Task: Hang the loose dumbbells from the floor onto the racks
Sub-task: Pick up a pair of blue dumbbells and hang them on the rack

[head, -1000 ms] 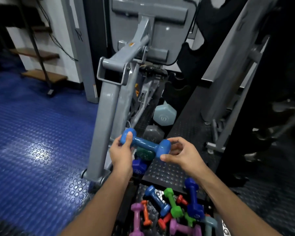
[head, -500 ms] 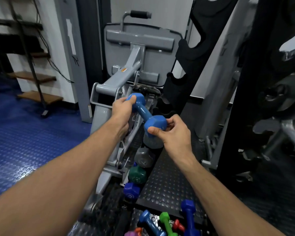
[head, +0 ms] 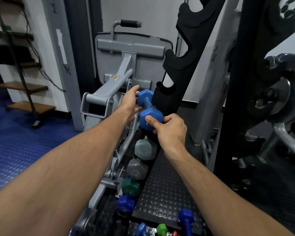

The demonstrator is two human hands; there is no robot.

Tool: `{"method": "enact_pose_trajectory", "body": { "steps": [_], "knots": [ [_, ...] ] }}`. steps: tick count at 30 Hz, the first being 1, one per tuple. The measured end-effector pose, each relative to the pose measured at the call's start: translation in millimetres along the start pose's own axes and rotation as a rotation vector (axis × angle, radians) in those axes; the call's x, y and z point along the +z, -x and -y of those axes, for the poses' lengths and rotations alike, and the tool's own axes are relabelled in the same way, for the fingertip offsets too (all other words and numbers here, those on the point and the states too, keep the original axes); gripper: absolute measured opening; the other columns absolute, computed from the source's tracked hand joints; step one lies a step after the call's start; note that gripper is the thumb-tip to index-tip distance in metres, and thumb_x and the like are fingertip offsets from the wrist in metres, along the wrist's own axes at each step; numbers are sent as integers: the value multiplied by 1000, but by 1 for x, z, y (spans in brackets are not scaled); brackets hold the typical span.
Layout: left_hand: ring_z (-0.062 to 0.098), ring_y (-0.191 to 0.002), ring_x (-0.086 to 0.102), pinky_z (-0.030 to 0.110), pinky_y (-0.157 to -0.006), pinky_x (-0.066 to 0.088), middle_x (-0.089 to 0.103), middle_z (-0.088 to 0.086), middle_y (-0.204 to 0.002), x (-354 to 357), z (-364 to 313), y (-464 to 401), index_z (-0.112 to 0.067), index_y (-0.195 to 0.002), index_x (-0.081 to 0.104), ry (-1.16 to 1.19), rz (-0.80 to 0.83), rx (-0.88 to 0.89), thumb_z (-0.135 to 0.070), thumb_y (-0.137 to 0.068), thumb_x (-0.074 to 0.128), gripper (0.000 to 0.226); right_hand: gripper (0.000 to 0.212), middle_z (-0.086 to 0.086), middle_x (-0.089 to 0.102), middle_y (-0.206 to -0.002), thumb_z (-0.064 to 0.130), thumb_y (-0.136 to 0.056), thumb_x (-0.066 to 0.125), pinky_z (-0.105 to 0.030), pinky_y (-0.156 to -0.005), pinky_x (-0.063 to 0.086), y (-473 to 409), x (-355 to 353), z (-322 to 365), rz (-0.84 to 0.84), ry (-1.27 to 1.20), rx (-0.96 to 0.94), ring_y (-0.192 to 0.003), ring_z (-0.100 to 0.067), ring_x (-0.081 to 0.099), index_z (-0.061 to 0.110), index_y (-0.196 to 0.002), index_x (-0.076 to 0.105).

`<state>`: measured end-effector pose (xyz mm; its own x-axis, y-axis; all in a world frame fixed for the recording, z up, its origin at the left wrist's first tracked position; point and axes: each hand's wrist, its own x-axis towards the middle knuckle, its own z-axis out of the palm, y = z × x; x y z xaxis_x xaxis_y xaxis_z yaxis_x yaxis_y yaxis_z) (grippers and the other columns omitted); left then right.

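Gripping the blue dumbbell (head: pixel 149 109) (tilted), left hand (head: pixel 130 103) and right hand (head: pixel 167 128) fingers curl round its ends beside the rack (head: pixel 175 92).

I hold a dumbbell (head: pixel 148 109) between my left hand (head: pixel 130 103) and right hand (head: pixel 167 128), just left of the rack (head: pixel 180 65). Four racked dumbbells (head: pixel 144 150) descend beneath it; loose dumbbells (head: pixel 186 218) lie nearest on the mat (head: pixel 165 193).

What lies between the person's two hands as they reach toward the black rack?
The blue dumbbell, seen in the head view: left hand grips its far head, right hand its near head.
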<state>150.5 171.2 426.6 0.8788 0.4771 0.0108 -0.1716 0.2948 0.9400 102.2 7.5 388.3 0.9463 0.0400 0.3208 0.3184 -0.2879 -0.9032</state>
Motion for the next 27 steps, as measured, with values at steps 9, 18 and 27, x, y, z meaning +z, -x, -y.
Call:
{"method": "enact_pose_trajectory", "body": {
  "steps": [9,18,27],
  "knots": [
    [21,-93,69,31,-83,55,68,13,-115,8,1,-14,-3,-124,62,-139,123,4,-49,-104,43,54,42,1,73,-57,54,-78,84,-18,-58,47,0,-4,-1,51,-10,49,-58,-5,71,17,-67,68],
    [10,-69,58,25,-63,41,72,-6,-78,11,15,-19,-18,-109,70,-203,208,-11,-52,-108,34,50,43,-11,77,-68,43,-82,84,-43,-81,65,-1,5,-7,117,-362,270,-65,-23,78,1,-83,74],
    [15,-65,54,26,-64,46,60,4,-73,13,27,-21,-17,-71,62,-171,273,-80,-58,-107,30,63,44,-20,77,-78,41,-87,80,-40,-78,65,1,6,-9,155,-505,372,-70,-31,78,-2,-87,70]
  ]
}}
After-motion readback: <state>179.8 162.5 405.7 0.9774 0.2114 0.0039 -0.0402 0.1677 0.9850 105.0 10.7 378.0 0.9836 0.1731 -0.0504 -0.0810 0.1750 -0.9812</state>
